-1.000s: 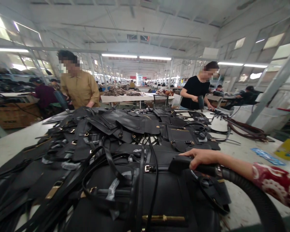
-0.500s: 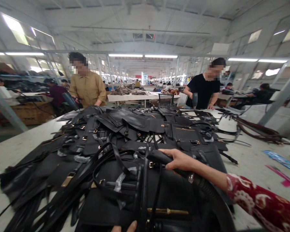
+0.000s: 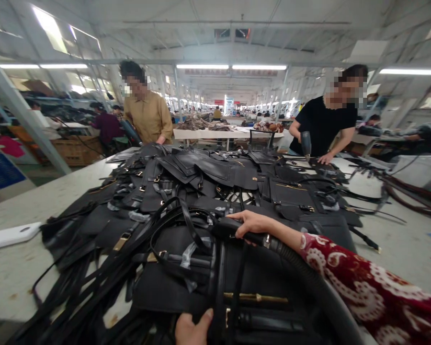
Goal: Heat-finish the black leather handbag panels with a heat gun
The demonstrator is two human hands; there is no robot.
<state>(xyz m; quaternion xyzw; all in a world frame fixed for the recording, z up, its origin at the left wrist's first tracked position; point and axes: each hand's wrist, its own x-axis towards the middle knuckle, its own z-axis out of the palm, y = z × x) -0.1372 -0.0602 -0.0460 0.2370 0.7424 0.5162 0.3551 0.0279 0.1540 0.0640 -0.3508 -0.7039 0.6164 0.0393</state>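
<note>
My right hand point(image 3: 253, 224) is wrapped round a black nozzle point(image 3: 224, 229) on a ribbed black hose point(image 3: 301, 268). The nozzle is over the upper part of a black bag point(image 3: 175, 292) lying in front of me. That bag has a gold zipper point(image 3: 255, 297), gold buckles and clear plastic wrap point(image 3: 187, 256) on its strap fittings. At the bottom, my left hand point(image 3: 193, 329) grips the bag's near edge, thumb on top; its other fingers are partly hidden. Long black straps point(image 3: 96, 282) lie to the left.
A pile of black bags and flaps point(image 3: 215, 172) covers the table middle. Across it, two people point(image 3: 149, 115) point(image 3: 325, 122) each hold a heat gun point(image 3: 306, 144). A white object point(image 3: 12, 235) lies left; brown straps point(image 3: 409, 194) lie right.
The view has turned left and tilted down. My right hand has shifted the nozzle slightly left over the bag. More of my left hand shows at the bag's near edge.
</note>
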